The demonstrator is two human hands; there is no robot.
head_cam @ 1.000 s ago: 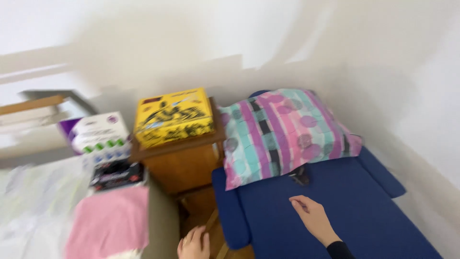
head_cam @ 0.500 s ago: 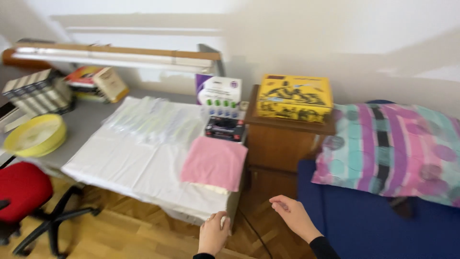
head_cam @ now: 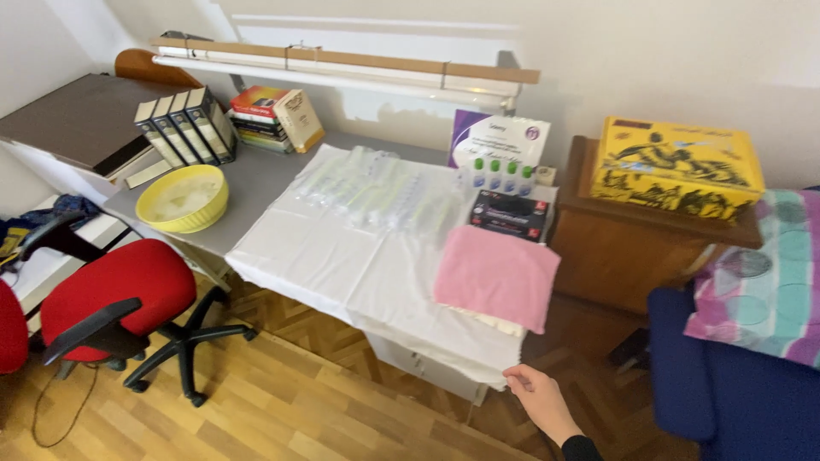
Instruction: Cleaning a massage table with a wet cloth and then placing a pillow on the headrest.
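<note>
Below the pink cloth [head_cam: 498, 275], one hand [head_cam: 540, 401] reaches in, fingers loosely spread, holding nothing, fingertips just at the hanging corner of the white sheet [head_cam: 359, 265]. Which hand it is I cannot tell with certainty; it reads as the right. No other hand shows. Pink cloth: soft, square, flat, draped over the sheet's front edge. Left of the cloth, a round yellow bowl [head_cam: 182, 198] holds something pale. Behind the cloth, a black box [head_cam: 510, 213]. Right of it, a wooden cabinet [head_cam: 636, 243] bearing a yellow carton [head_cam: 675, 166].
</note>
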